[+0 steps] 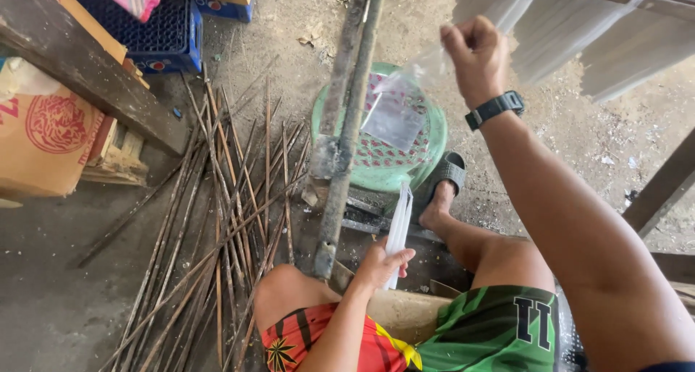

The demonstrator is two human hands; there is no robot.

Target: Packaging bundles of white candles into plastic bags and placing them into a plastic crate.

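The right hand (474, 53) pinches a clear plastic bag (398, 108) hanging above the green basin (427, 144); nearer the knees, the left hand (380, 263) clasps upright white strips (399, 227).

Makeshift outdoor workshop: dirt floor (58, 314), bamboo sticks (217, 234), crates (170, 32), cardboard box (43, 137)

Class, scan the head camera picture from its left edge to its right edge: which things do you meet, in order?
Brown cardboard box with a red round print → blue plastic crate → bundle of thin brown sticks on the ground → left hand holding white strips → right hand pinching a clear plastic bag.
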